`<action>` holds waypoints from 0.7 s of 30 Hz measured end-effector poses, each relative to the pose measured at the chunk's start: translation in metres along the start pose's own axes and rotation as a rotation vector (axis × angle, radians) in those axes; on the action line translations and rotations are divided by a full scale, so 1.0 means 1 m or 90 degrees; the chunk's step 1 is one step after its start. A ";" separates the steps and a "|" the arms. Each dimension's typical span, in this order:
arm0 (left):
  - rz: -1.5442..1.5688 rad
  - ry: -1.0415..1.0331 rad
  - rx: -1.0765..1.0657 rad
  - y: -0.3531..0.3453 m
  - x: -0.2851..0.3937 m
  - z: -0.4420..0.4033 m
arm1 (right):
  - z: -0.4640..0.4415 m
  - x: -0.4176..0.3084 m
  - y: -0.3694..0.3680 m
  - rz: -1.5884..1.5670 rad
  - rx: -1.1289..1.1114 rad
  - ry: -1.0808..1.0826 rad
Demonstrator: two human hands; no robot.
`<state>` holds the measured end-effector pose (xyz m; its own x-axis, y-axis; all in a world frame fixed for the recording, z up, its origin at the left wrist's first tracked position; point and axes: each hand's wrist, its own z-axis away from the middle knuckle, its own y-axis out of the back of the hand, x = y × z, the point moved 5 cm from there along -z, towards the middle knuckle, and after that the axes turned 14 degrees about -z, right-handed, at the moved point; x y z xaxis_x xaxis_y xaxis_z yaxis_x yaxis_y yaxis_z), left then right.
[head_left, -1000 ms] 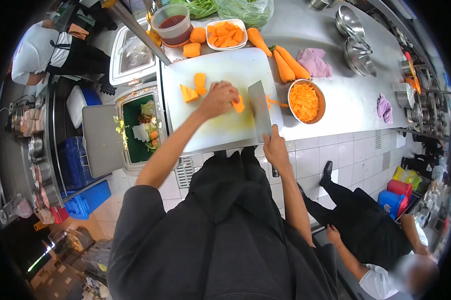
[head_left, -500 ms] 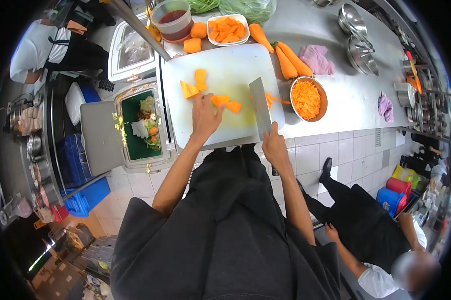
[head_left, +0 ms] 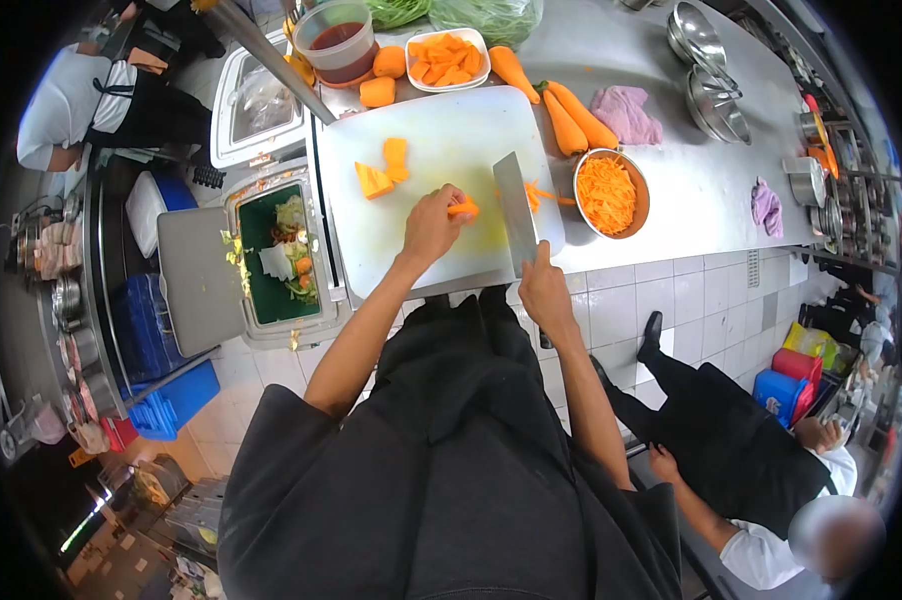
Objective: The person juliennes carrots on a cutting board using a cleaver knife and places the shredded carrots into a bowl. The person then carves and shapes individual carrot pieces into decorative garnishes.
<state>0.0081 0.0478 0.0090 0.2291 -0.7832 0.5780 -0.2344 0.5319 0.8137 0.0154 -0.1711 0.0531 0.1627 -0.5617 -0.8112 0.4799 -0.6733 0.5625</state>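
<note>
My left hand (head_left: pixel 434 226) is closed on orange carrot pieces (head_left: pixel 463 207) over the middle of the white cutting board (head_left: pixel 451 130). To its upper left lie two cut orange chunks (head_left: pixel 374 181). My right hand (head_left: pixel 548 290) is wrapped round the handle of a cleaver (head_left: pixel 516 211), whose wide blade stands over the board's right part. Thin orange shreds (head_left: pixel 537 196) lie just right of the blade. A round metal bowl (head_left: pixel 643 215) heaped with shredded carrot is beside the board on the right.
Whole carrots (head_left: pixel 578 120), a pink cloth (head_left: pixel 626 115), a white dish of orange slices (head_left: pixel 446 60) and a tub of dark red liquid (head_left: pixel 338 42) sit behind the board. An open bin (head_left: pixel 281 330) is at left. Co-workers stand at far left (head_left: pixel 51 115) and lower right (head_left: pixel 741 440).
My left hand has moved right from beside the chunks and closed on the carrot pieces that lay mid-board. My right hand keeps the cleaver in nearly the same place.
</note>
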 end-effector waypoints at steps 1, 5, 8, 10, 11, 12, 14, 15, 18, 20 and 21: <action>0.062 0.027 -0.065 -0.003 -0.006 -0.003 | 0.001 0.001 0.000 -0.001 0.001 -0.002; 0.007 0.054 -0.136 0.006 -0.029 -0.019 | 0.000 -0.001 0.001 0.004 0.007 0.009; -0.038 0.041 -0.082 0.014 -0.023 -0.017 | -0.001 0.002 0.001 0.003 -0.002 -0.016; -0.031 0.061 -0.071 0.013 -0.019 -0.010 | 0.001 0.005 -0.001 -0.007 -0.010 -0.041; -0.023 0.065 -0.076 0.011 -0.015 -0.008 | 0.001 0.004 -0.001 0.006 0.001 -0.019; -0.014 0.070 -0.081 0.007 -0.012 -0.006 | 0.000 0.002 -0.001 0.020 0.011 0.002; 0.000 0.046 -0.069 -0.001 -0.003 -0.003 | 0.000 0.002 -0.001 0.027 0.010 0.003; 0.015 0.022 -0.058 -0.003 0.002 -0.003 | 0.000 0.001 -0.002 0.034 0.009 0.003; 0.052 -0.026 -0.079 -0.011 0.011 -0.007 | 0.003 0.001 -0.005 0.021 -0.010 -0.025; 0.060 -0.026 -0.065 -0.010 0.011 -0.011 | 0.009 -0.004 -0.008 0.040 -0.007 -0.017; 0.068 -0.026 -0.053 -0.007 0.012 -0.011 | 0.012 -0.006 -0.009 0.058 -0.005 -0.011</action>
<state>0.0226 0.0383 0.0103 0.1679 -0.7325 0.6597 -0.1754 0.6363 0.7512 -0.0002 -0.1673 0.0551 0.1917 -0.6288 -0.7536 0.4705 -0.6150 0.6328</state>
